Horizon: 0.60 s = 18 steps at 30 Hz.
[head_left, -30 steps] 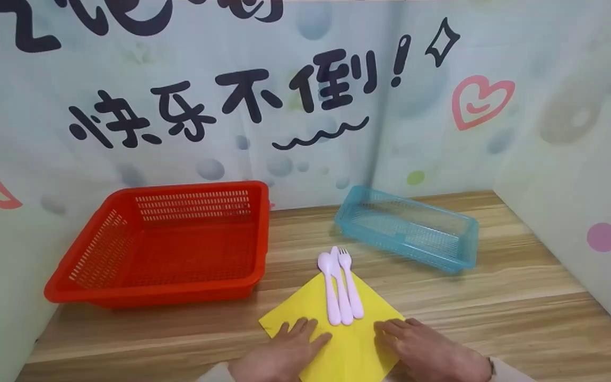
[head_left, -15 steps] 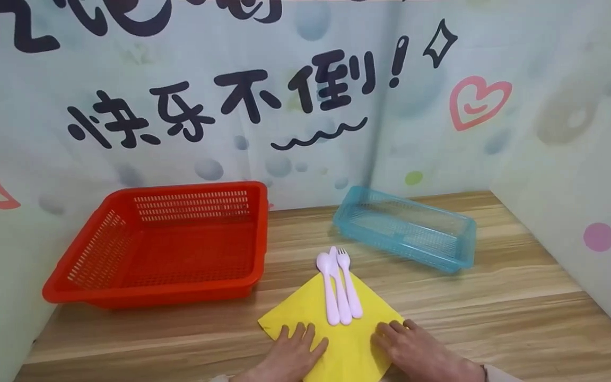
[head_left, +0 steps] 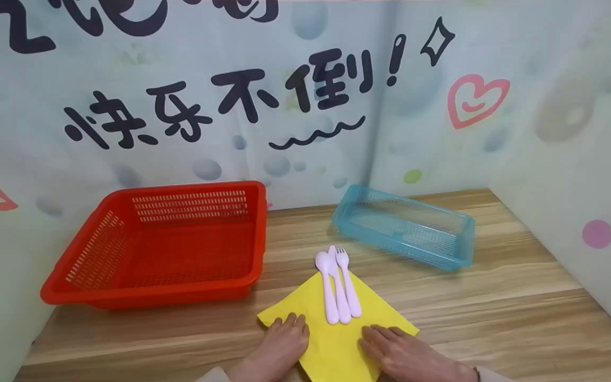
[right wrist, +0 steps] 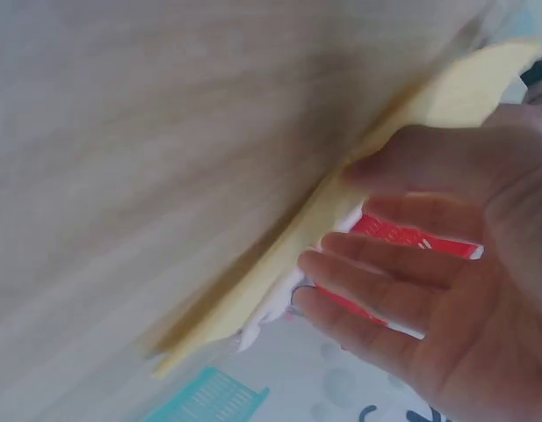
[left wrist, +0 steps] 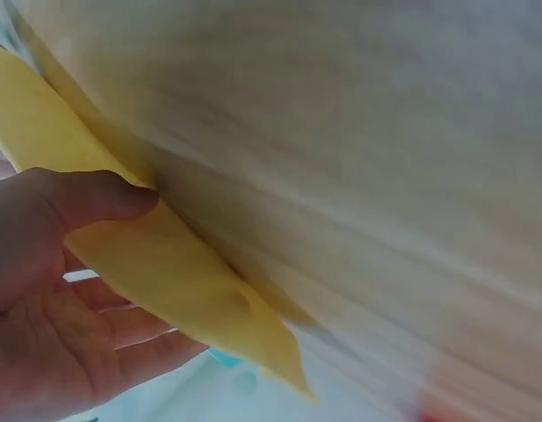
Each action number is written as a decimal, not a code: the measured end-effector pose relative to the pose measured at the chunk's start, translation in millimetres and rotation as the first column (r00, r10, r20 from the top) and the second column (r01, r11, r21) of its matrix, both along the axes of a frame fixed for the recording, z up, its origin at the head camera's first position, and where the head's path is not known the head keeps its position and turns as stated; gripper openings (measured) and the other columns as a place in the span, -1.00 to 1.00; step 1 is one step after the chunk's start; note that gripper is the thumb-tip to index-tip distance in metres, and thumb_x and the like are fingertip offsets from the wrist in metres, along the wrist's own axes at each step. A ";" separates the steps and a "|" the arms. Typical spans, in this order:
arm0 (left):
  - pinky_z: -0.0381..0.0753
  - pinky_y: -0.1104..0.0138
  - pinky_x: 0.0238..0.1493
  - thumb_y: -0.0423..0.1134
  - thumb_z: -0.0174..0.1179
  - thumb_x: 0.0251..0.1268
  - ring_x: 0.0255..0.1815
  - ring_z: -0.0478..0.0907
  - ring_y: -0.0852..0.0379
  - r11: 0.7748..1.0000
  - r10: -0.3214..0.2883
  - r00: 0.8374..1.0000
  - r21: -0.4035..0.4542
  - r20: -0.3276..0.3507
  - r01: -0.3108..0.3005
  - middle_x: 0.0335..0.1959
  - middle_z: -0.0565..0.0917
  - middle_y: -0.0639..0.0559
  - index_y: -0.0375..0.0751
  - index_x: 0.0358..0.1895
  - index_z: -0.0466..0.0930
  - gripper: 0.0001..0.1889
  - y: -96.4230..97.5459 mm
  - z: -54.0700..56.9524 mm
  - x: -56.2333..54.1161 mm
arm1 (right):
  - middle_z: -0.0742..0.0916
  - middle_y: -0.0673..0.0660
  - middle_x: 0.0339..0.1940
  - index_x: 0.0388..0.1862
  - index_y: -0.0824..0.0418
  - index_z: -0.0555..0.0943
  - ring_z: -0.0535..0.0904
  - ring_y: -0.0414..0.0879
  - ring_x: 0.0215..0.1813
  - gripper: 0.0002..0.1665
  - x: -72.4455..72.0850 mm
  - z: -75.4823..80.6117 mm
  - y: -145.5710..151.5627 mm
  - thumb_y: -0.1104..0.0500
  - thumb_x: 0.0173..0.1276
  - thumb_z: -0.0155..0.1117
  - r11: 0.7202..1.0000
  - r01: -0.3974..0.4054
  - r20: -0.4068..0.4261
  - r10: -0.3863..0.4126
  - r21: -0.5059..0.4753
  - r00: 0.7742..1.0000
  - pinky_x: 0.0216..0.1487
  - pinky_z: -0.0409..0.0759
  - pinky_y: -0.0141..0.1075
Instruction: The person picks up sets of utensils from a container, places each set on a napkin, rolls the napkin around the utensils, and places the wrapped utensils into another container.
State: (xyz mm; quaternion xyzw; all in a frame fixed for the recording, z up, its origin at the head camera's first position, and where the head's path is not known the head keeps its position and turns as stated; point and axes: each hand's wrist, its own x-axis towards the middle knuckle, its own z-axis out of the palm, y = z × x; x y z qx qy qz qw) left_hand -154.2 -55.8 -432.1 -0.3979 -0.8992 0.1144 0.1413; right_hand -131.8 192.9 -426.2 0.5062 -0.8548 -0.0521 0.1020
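Note:
A yellow napkin (head_left: 337,345) lies cornerwise on the table. On its far corner rest a pale lilac spoon (head_left: 329,297), knife (head_left: 340,297) and fork (head_left: 351,292), side by side, heads past the edge. My left hand (head_left: 280,342) is at the napkin's left side; in the left wrist view its thumb (left wrist: 121,195) lies on the near face and the fingers (left wrist: 134,325) run behind, with the napkin between. My right hand (head_left: 403,353) touches the right side, fingers (right wrist: 385,281) nearly straight and thumb (right wrist: 402,158) along the edge.
A red basket (head_left: 151,296) stands at the left, and a smaller blue basket (head_left: 390,239) at the back right. Both sit on the wood-grain table (head_left: 496,302). A printed cloth wall (head_left: 417,132) closes off the back, with white walls either side.
My left fingers, spread before, have drawn together at the napkin's left edge. My right hand has shifted slightly left and down, and the napkin's right corner now shows beyond it. The cutlery stays put.

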 end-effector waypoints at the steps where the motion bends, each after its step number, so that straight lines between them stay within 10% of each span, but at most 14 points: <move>1: 0.47 0.34 -0.48 -0.39 0.08 0.08 -0.39 0.46 0.11 1.000 0.011 1.000 0.013 0.000 -0.011 -0.43 0.55 -0.01 -0.24 -0.39 0.63 -0.88 -0.5 0.4 -1.5 | 0.56 0.23 -0.04 0.02 0.31 0.48 0.51 0.01 -0.05 -0.30 0.3 0.8 -0.3 -0.26 0.32 -0.18 1.000 0.004 0.026 -0.005 0.016 1.000 -0.17 0.53 -0.21; 7: 0.45 0.34 -0.54 -0.48 0.18 -0.05 -0.52 0.39 0.14 0.991 0.057 0.958 0.099 0.282 -0.088 -0.59 0.50 0.02 -0.26 -0.45 0.63 -0.90 -4.4 12.7 -14.5 | 0.43 0.23 0.19 0.23 0.27 0.29 0.39 0.04 0.16 -0.14 2.3 7.1 -6.6 -0.36 0.29 -0.39 0.990 0.109 0.328 -0.133 0.092 0.935 0.01 0.45 -0.10; 14: 0.40 0.38 -0.59 -0.57 0.12 -0.15 -0.61 0.36 0.17 0.964 0.022 0.922 0.236 0.386 -0.122 -0.69 0.47 0.05 -0.23 -0.59 0.59 -0.83 -10.8 18.3 -27.8 | 0.63 0.14 -0.24 -0.19 0.25 0.51 0.55 -0.05 -0.25 -0.66 -13.8 1.4 -2.6 0.01 0.20 0.15 0.985 0.165 0.085 -0.160 -0.059 0.984 -0.34 0.55 -0.23; 18: 0.30 0.41 -0.64 -0.59 0.08 -0.17 -0.68 0.29 0.20 0.932 0.030 0.902 0.313 0.430 -0.181 -0.75 0.41 0.07 -0.27 -0.63 0.58 -0.83 -14.0 19.4 -34.3 | 0.66 0.06 -0.41 -0.37 0.20 0.58 0.55 -0.13 -0.39 -0.85 -28.4 3.1 3.6 0.35 0.03 0.21 0.971 0.205 0.133 -0.189 -0.125 0.973 -0.46 0.51 -0.31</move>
